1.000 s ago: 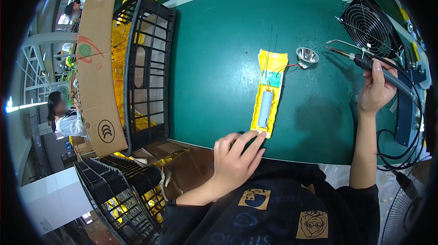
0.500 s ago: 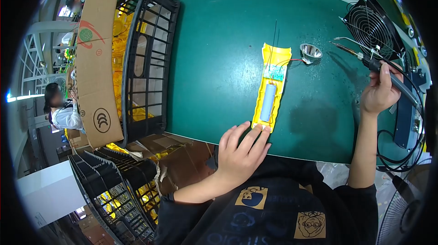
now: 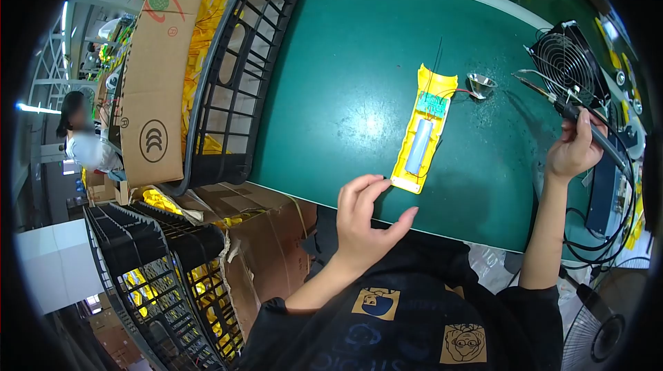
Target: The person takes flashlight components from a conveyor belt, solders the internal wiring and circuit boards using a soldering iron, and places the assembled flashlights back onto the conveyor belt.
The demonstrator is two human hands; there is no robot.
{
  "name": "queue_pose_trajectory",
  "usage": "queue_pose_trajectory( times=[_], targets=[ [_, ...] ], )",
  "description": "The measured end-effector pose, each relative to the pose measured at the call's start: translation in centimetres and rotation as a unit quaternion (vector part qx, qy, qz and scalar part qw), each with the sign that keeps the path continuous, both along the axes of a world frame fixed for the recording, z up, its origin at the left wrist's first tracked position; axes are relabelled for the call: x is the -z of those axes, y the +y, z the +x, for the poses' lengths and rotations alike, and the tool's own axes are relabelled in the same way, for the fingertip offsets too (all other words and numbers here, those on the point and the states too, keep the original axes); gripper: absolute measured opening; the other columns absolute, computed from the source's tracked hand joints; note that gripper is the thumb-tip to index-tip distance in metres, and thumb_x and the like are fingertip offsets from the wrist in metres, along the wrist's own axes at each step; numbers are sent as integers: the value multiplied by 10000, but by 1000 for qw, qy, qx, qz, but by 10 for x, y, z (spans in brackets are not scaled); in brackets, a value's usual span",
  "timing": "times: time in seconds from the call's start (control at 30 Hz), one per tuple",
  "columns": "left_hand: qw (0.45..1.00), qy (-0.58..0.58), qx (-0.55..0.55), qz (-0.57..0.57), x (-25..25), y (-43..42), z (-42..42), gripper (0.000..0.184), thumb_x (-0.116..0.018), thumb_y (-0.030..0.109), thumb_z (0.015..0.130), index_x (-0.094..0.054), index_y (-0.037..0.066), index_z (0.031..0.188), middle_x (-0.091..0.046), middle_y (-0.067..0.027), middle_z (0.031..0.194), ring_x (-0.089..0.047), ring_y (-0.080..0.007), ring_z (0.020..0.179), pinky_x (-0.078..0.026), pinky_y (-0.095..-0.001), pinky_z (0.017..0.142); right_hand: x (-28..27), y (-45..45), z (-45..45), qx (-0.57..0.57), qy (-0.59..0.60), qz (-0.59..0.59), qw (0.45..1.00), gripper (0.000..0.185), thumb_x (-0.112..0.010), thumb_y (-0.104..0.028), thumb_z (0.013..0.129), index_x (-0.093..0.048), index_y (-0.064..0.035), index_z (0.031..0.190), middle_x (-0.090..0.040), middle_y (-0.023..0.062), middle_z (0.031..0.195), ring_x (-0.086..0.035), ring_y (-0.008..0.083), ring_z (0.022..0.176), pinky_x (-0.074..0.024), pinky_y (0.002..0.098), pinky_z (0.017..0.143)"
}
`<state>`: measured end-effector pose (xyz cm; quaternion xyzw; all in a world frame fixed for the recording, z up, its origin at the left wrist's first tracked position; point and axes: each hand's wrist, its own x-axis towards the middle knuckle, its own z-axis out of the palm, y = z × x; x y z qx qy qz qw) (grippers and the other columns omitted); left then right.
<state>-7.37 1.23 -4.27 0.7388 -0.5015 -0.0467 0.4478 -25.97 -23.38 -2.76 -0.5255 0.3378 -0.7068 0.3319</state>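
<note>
My left hand [image 3: 366, 222] is at the table's near edge, thumb spread from the curled fingers, just off the lower left end of a yellow flashlight housing [image 3: 406, 179]. In that open half-shell lie a blue cylindrical battery [image 3: 420, 147] and a green circuit board [image 3: 431, 104]. Thin wires stick up past its top end. A red wire leads to a shiny reflector cup [image 3: 481, 85] on the table. Over on the right, my right hand [image 3: 575, 149] grips a soldering iron [image 3: 568, 110] by its handle, tip pointing up and left towards the reflector.
A black fan with a wire guard [image 3: 568, 60] stands behind the soldering iron. Black cables [image 3: 587, 236] loop at the right edge. On the left, a black crate [image 3: 231, 88] holds yellow parts beside a cardboard sheet [image 3: 157, 95]. More crates [image 3: 155, 267] stand below; a person sits far left.
My left hand has come off the housing's lower end, and its thumb has spread away. The view has shifted a little. My right hand still holds the soldering iron in much the same place.
</note>
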Motion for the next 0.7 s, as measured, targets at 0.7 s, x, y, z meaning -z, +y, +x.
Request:
queue_pose_trajectory(
  times=[0.7],
  targets=[
    [997, -30, -60, 30, 4, -16, -12, 451, -797, 107, 542, -562, 43, 921, -576, -68, 918, -552, -234, 837, -433, -318, 713, 9, -4, -6, -11, 13, 14, 1000, 130, -547, -105, 816, -537, 15, 865, -583, 80, 707, -502, 71, 499, -349, 141, 427]
  ],
)
